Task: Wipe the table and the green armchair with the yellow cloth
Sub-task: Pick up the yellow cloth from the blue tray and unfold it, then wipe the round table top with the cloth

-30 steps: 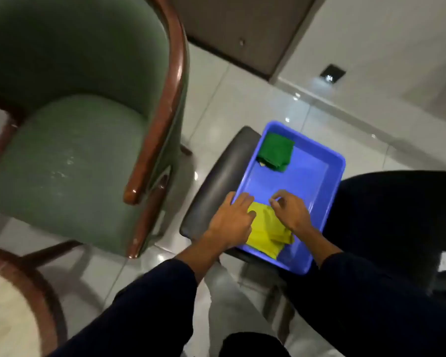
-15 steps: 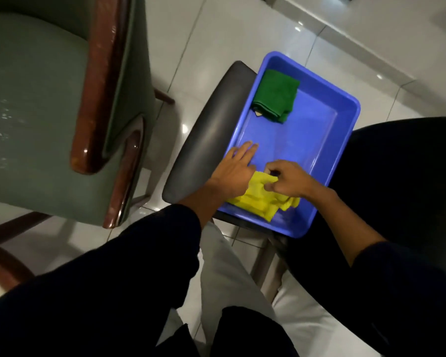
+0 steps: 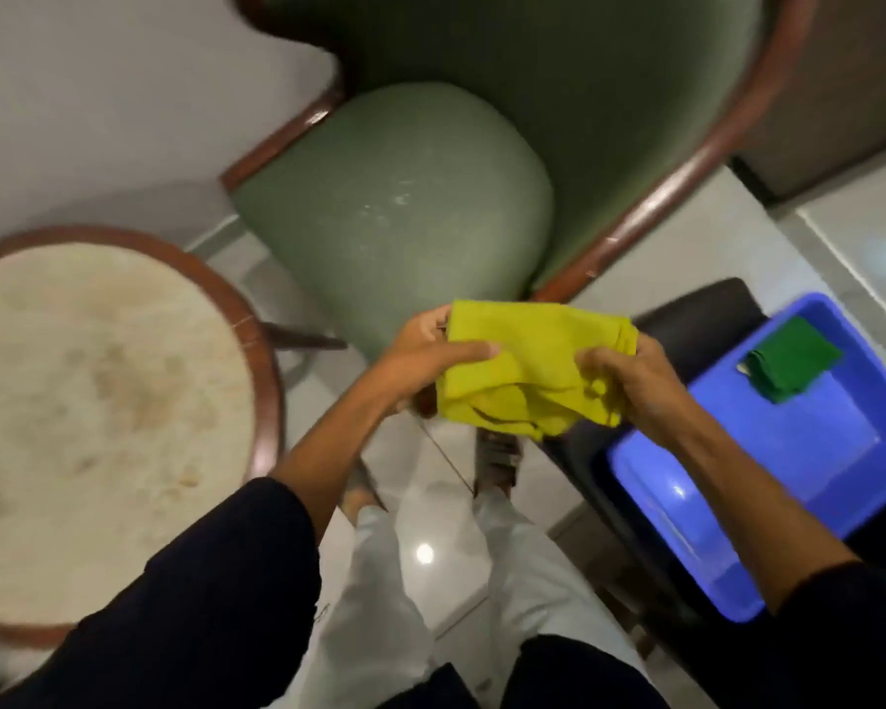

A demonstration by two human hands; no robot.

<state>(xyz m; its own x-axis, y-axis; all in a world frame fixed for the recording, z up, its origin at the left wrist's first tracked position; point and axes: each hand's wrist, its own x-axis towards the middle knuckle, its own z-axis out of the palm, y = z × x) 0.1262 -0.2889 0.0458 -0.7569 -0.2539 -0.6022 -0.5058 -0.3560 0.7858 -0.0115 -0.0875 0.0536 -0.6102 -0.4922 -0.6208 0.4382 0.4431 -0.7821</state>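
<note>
I hold the yellow cloth (image 3: 525,371) in the air between both hands, just in front of the green armchair (image 3: 395,207). My left hand (image 3: 420,358) grips its left edge and my right hand (image 3: 635,381) pinches its right edge. The cloth is partly folded and crumpled. The armchair has a green seat with pale specks and a brown wooden frame. The round table (image 3: 98,401), with a stained pale top and a brown rim, stands at the left.
A blue tray (image 3: 788,478) rests on a dark stool (image 3: 686,319) at the right, with a folded green cloth (image 3: 788,358) in its far corner. My legs and feet are below on the glossy tiled floor (image 3: 430,529).
Both hands lifted the yellow cloth out of the blue tray and carried it left, in front of the armchair. The view swung left, bringing the round table into sight.
</note>
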